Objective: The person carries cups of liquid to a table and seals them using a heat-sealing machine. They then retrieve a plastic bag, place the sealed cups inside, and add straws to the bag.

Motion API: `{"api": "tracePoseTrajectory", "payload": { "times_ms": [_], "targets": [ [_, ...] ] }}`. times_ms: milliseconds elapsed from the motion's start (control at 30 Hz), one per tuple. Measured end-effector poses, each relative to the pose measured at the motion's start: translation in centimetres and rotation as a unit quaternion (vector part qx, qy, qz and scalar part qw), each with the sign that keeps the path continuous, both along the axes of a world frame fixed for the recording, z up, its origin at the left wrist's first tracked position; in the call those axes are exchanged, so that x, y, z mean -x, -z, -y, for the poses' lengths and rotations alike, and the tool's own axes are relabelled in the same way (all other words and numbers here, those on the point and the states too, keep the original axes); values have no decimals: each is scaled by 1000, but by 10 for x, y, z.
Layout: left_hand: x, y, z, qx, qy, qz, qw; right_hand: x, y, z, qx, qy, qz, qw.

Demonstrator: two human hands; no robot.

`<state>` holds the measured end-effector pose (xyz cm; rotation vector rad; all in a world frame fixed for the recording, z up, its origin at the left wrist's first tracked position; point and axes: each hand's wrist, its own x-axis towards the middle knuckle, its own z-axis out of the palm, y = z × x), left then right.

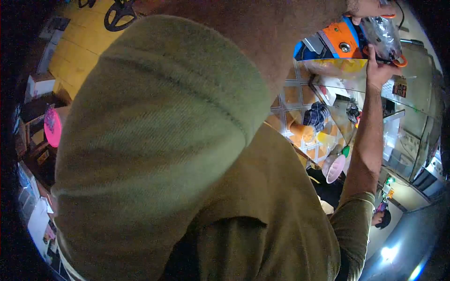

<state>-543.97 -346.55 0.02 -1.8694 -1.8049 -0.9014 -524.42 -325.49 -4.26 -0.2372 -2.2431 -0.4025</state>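
The view is turned sideways, with both hands at the upper right. My left hand grips one end of a clear plastic package, partly cut off by the top edge. My right hand holds the other end, its thumb lying along the side. Dark contents show through the shiny plastic, too blurred to name. Orange loops stick out at its ends. Beside the package is an orange and blue panel with a round metal part. My olive sleeve hides much of the scene.
A tiled surface carries dark checked cloth and yellowish items. A pink bowl stands near. A glass-fronted cabinet runs along the right. Another person is in the background. A bright pink round object is at the far left.
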Motion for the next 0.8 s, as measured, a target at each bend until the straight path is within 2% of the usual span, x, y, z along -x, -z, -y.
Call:
{"api": "tracePoseTrajectory", "payload": {
  "times_ms": [33,100,133,200,300,333,400,467,533,567,600,633,667,733,767,800],
  "targets": [
    [-2,-5,8,0,0,0,1000,0,0,0,-11,4,0,1000],
    [-9,-14,19,105,-27,36,994,0,0,7,-20,7,-2,1000],
    [-5,-6,5,105,-27,35,993,0,-1,16,-32,22,-3,999],
    [-5,8,-9,7,-39,39,998,0,-1,18,-42,37,-6,998],
    [-5,9,4,-1,-46,-10,999,0,3,13,-47,19,-14,999],
    [-7,7,9,1,-47,-11,999,-1,4,14,-42,53,-1,998],
    [-11,3,17,32,-29,38,998,0,2,22,-34,86,10,996],
    [-10,4,30,4,-3,26,1000,-2,-2,43,29,-54,-58,996],
    [-9,4,22,-26,29,7,999,-14,11,61,69,-79,-114,988],
    [-4,10,9,-35,46,53,997,-21,23,70,106,-109,-165,975],
    [-1,13,-3,-42,62,97,993,-29,47,81,222,-123,-235,938],
    [1,14,-10,-39,66,87,993,-44,76,81,271,-78,-208,937],
    [3,15,-12,-70,78,77,992,-44,109,96,385,-127,-220,887],
    [2,17,-15,-94,100,58,989,-42,165,105,600,-236,-50,763],
    [0,17,-15,-95,70,35,992,-42,190,106,771,-112,42,626],
    [-2,16,-13,-98,40,11,994,-40,208,109,834,-125,26,536]
  ]
}}
